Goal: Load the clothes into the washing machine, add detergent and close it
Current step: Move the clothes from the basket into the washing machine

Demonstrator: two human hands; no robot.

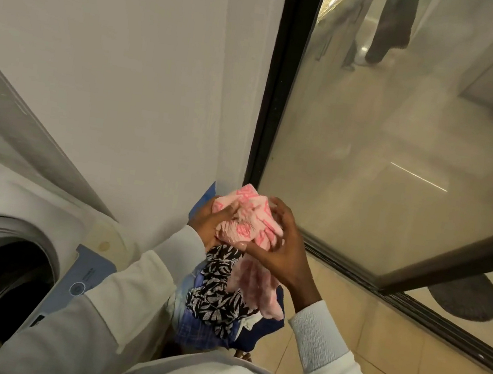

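l hand & r hand both curled round pink cloth, arms fwd.

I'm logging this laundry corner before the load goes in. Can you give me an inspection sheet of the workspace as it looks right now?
Surface: tiled floor, beige; no table in view.
Job's things: pink-and-white garment, bunched up above a pile of clothes; washing machine at lower left, its round opening dark and uncovered; detergent not seen.
Clutter: nothing seen.
Grippers: left hand and right hand both grip the pink-and-white garment.
Cables: nothing seen.
Surroundings: white wall behind; glass door with a dark frame to the right; dark mat on the floor past the door track.
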